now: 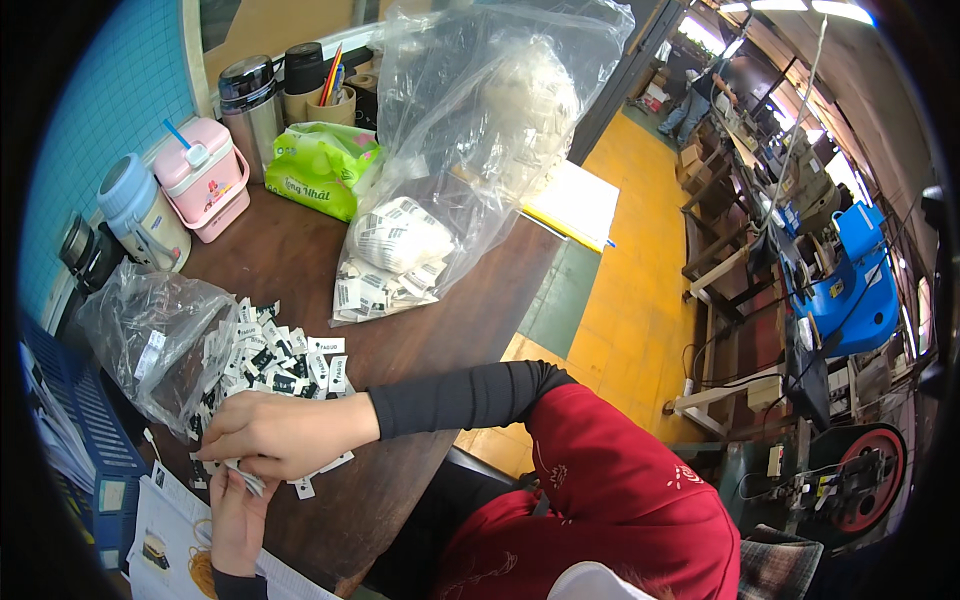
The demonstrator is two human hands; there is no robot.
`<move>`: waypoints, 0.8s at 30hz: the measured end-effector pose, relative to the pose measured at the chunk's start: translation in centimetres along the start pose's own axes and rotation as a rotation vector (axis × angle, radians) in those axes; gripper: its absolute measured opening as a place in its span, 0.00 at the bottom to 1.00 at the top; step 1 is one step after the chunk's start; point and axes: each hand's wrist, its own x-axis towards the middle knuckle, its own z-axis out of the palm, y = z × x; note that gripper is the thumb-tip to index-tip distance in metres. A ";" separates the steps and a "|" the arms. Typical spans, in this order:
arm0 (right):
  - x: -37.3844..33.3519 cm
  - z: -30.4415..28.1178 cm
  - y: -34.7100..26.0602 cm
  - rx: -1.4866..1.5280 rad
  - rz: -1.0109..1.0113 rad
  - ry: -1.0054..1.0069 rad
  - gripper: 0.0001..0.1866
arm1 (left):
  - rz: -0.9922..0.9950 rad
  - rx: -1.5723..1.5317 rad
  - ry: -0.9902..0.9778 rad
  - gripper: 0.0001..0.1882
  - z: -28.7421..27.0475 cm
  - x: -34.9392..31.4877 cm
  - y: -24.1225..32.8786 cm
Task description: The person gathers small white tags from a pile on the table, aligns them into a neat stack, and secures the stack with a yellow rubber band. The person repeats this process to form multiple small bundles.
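Likely stacks labels [318, 368] by bench [290, 250] left edge | pinches some, left hand [238, 520] | curls right hand [290, 435] over, can't tell grip | needs steady pinch

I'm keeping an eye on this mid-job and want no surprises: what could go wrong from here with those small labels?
The few labels at the fingertips of the left hand might slip and mix into the loose pile nearby. The black sleeve on the right forearm crosses the desk close to that pile, so it could drag pieces along. The crumpled clear bag lies against the pile and may hide or catch some.
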 end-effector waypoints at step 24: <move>-0.3 1.1 1.1 -0.276 -0.196 0.112 0.31 | 0.034 -0.216 0.002 0.21 1.2 0.4 1.4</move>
